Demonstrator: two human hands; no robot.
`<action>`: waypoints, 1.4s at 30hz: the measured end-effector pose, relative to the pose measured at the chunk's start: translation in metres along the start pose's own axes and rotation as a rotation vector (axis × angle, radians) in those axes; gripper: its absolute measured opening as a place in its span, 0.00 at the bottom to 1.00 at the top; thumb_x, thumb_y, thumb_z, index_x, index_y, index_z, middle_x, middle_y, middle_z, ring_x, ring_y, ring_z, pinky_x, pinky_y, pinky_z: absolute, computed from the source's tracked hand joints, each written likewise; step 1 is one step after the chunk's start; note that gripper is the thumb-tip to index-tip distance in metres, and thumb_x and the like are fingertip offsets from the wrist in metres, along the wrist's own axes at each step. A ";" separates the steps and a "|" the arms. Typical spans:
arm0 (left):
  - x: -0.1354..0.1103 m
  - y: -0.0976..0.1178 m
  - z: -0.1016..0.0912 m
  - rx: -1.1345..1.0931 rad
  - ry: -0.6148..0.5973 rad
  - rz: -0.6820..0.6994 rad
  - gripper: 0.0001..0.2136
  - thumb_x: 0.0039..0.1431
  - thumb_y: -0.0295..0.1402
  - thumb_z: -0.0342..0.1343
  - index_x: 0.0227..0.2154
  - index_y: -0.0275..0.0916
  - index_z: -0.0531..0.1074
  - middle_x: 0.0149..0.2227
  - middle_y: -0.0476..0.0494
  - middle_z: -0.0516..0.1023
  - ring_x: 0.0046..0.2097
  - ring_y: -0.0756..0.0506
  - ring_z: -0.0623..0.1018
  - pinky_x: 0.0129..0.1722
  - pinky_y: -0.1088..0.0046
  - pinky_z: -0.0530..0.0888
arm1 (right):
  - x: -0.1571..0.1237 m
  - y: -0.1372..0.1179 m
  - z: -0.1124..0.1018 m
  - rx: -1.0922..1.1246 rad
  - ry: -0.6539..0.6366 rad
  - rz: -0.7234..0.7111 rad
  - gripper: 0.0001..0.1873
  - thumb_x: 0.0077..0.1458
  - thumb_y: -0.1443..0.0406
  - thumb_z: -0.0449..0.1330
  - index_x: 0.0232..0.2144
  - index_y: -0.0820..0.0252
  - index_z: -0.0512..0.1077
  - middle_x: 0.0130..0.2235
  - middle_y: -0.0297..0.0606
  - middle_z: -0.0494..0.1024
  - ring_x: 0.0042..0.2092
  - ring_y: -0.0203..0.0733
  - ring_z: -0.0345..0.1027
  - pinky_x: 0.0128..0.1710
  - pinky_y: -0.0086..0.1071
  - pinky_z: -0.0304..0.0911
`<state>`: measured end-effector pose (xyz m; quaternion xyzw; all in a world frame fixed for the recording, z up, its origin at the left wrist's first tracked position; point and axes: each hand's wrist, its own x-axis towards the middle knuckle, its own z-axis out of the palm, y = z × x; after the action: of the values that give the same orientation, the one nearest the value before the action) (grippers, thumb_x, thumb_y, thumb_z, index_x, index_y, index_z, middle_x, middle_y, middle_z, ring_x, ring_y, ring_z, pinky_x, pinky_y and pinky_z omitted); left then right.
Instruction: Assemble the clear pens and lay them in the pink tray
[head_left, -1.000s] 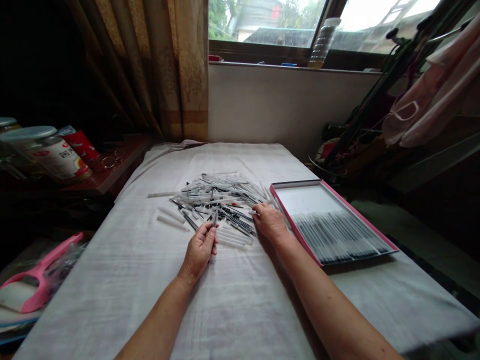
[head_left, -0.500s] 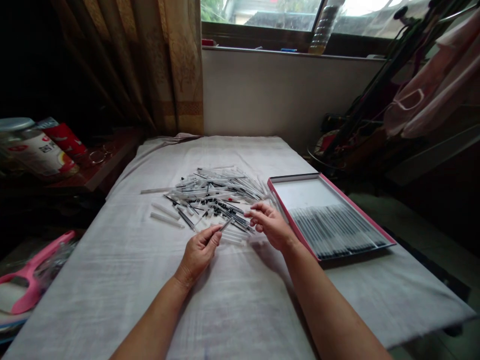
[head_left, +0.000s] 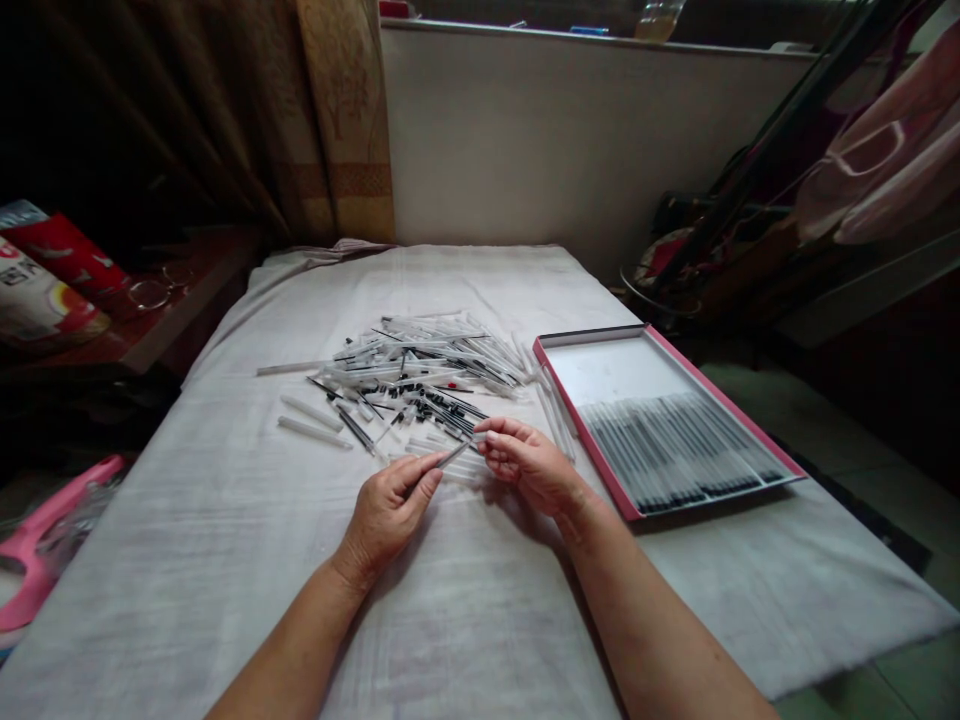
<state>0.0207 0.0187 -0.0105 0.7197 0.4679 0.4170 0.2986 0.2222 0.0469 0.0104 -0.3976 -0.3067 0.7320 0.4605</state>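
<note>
My left hand [head_left: 394,505] is closed around a slim translucent pen [head_left: 452,456], whose far end sticks out toward the right. At that end the thumb and fingertips of my right hand [head_left: 529,462] are pinched on a small pale piece, perhaps a pen cap; it is too small to be sure. Just beyond both hands lies a loose pile of pen parts [head_left: 420,355]: clear barrels, thin dark refills and small black pieces. Right of my right hand, a pink-edged shallow box [head_left: 600,365] holds a row of pens [head_left: 675,450] side by side.
A white cloth [head_left: 450,640] covers the table. Two clear barrels [head_left: 311,425] lie apart at the pile's left. Farther left are a jar [head_left: 45,300] and glasses [head_left: 150,292] on a dark red surface, with a pink-handled item [head_left: 52,540] below. A wall [head_left: 510,140] stands behind.
My right hand's fingers have closed in and met the far end of the pen in my left hand. The view has tipped downward.
</note>
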 end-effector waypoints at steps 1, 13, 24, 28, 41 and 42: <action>0.000 0.000 0.000 0.003 -0.005 0.000 0.12 0.61 0.35 0.54 0.44 0.40 0.79 0.41 0.41 0.83 0.41 0.45 0.81 0.43 0.69 0.77 | 0.000 0.000 0.001 -0.010 -0.004 -0.001 0.16 0.38 0.62 0.71 0.31 0.62 0.76 0.24 0.32 0.73 0.21 0.24 0.54 0.16 0.19 0.44; -0.002 -0.001 -0.002 0.013 0.000 -0.010 0.12 0.61 0.34 0.54 0.43 0.40 0.79 0.40 0.41 0.83 0.41 0.44 0.81 0.41 0.70 0.78 | -0.005 -0.006 0.000 0.032 -0.039 0.013 0.16 0.39 0.63 0.71 0.31 0.60 0.73 0.28 0.33 0.77 0.23 0.26 0.60 0.18 0.20 0.49; -0.004 0.000 -0.002 0.043 -0.017 0.021 0.12 0.62 0.33 0.54 0.44 0.40 0.78 0.39 0.41 0.82 0.41 0.45 0.81 0.40 0.72 0.77 | -0.004 -0.003 -0.002 -0.016 -0.065 0.013 0.13 0.42 0.63 0.70 0.32 0.60 0.78 0.27 0.33 0.74 0.22 0.25 0.55 0.18 0.21 0.45; -0.004 0.000 -0.002 0.068 -0.054 0.053 0.12 0.63 0.32 0.54 0.46 0.41 0.77 0.39 0.43 0.82 0.40 0.47 0.81 0.40 0.74 0.76 | -0.005 -0.002 0.000 -0.170 -0.061 -0.019 0.12 0.43 0.62 0.68 0.33 0.60 0.78 0.23 0.29 0.70 0.20 0.25 0.52 0.18 0.22 0.44; -0.005 0.005 -0.008 0.284 -0.123 0.145 0.12 0.64 0.33 0.52 0.47 0.40 0.75 0.34 0.45 0.79 0.35 0.49 0.78 0.35 0.76 0.74 | -0.008 -0.005 -0.006 -0.531 -0.100 -0.092 0.11 0.47 0.64 0.65 0.35 0.60 0.72 0.25 0.27 0.67 0.24 0.28 0.58 0.23 0.25 0.54; -0.005 0.005 -0.008 0.280 -0.118 0.149 0.11 0.64 0.33 0.52 0.46 0.40 0.75 0.34 0.46 0.79 0.35 0.49 0.78 0.35 0.76 0.74 | -0.008 -0.005 -0.006 -0.503 -0.117 -0.066 0.11 0.47 0.63 0.65 0.35 0.61 0.72 0.25 0.27 0.68 0.23 0.28 0.58 0.23 0.25 0.54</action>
<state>0.0142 0.0128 -0.0042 0.8103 0.4485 0.3255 0.1907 0.2318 0.0421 0.0137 -0.4464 -0.5180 0.6389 0.3525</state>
